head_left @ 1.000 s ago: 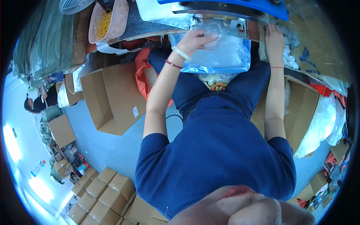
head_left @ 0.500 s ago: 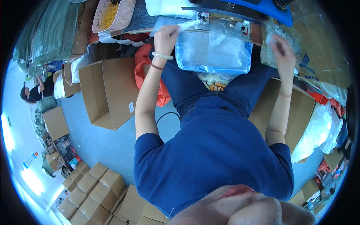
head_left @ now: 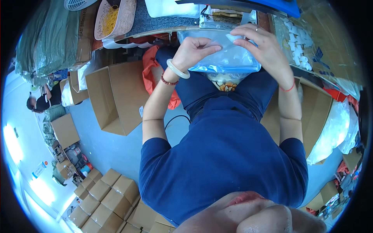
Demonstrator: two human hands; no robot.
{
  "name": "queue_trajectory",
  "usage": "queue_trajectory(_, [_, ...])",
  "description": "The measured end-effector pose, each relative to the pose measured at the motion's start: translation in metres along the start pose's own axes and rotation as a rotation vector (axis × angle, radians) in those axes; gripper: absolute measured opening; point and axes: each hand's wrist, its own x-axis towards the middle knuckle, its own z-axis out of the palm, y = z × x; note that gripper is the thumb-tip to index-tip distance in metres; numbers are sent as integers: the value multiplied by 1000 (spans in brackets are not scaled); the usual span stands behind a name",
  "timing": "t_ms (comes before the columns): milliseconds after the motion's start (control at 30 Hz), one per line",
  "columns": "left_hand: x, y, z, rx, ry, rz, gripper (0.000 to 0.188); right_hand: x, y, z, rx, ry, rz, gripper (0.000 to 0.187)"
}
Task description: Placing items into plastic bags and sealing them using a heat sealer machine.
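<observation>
My left hand is closed in a pinch at the edge of a thin clear plastic bag, hard to make out against the plastic behind it. Thumb and fingers of my right hand hold a small whitish piece, close to the bag's edge. Below both hands, a stack of clear bags in a bluish plastic wrapper rests at my lap, against the table edge. Many small white pieces lie in a spread to the right of my right hand.
A metal fixture sits under a blue machine part. At the back left stands a pink basket of yellow rubber bands. Open cartons flank my legs. Stacked boxes and another person are farther left.
My right hand has come from the white pieces to the middle, now holding one. My left hand has lowered and moved right with the bag. The view has shifted slightly.
</observation>
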Motion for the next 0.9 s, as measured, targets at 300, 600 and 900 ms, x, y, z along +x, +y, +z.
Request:
queue_trajectory(300, [54, -36, 20, -740, -237, -298, 27, -4, 63, -13, -120, -10, 286, 36])
queue_trajectory(600, [78, -47, 5, -586, -154, -306, 33, -50, 139, -29, -993, 239, 371, 27])
queue_trajectory(900, [58, -96, -64, 1271, 478, 754, 45, -47, 127, -35, -785, 554, 223, 27])
